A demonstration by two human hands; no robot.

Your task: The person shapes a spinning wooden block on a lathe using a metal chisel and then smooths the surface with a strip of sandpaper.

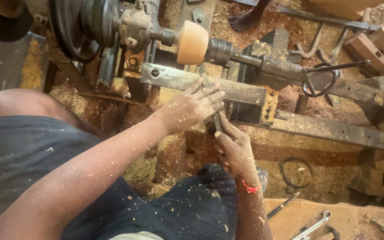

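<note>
A pale round wooden piece (192,42) is mounted on a wood lathe between the drive head (134,26) and the tailstock (263,64). My left hand (192,106) rests with fingers spread on the flat metal tool rest bar (174,78) just below the wood. Just under it, my right hand (235,149), with a red thread at the wrist, grips a dark metal turning tool (217,121) that points up toward the rest. Sawdust coats both arms.
A large black pulley wheel (76,26) sits at the top left. The lathe's metal bed rails (334,129) run to the right. Spanners and tools (314,226) lie on a wooden board at the bottom right. Another person's bare foot (243,20) stands beyond the lathe. Sawdust covers the ground.
</note>
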